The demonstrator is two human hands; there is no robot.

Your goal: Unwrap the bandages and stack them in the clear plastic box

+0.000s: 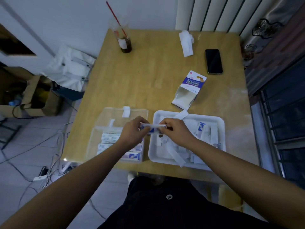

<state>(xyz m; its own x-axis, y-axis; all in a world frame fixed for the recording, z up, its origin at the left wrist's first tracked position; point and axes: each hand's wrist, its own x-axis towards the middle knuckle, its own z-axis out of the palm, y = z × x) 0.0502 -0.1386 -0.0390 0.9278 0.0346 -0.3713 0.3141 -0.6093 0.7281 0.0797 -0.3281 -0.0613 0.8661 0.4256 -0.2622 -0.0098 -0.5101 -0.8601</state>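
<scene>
— What are the hands doing?
— Both grip the same thing. The left hand (134, 129) pinches one end of a bandage (152, 128) in a white and blue wrapper. The right hand (175, 131) pinches the other end, fingers curled over it. The strip lies level between them at the centre of the frame.

— Above what?
— Over the gap between the clear plastic box (105, 118) and a white tray (151, 146). The box sits lower left of centre, under the left wrist, with its lid swung open and lying flat behind it. Bandage strips (109, 138) lie stacked in its base, and the forearm hides part of them.

— And the tray?
— It is just right of the box, under the right hand, and holds a heap of white paper strips (173, 152). One strip hangs over the tray's lower rim.

— Farther out?
— Just above the tray in the frame, an opened bandage carton (189, 88), white with a blue band, lies on the wooden surface (148, 71). Toward the upper right a dark phone (213, 61) lies flat, with a crumpled white tissue (186, 42) up and left of it. At upper centre stands a glass (125, 43) with dark drink at the bottom and a red straw (115, 17).

— Off the surface?
— At the left edge an open cardboard box (33, 96) sits on the floor, with a white garment (71, 66) above it. Cables (52, 162) run across the tiles at lower left, and a white radiator (211, 14) stands at the upper right.
</scene>
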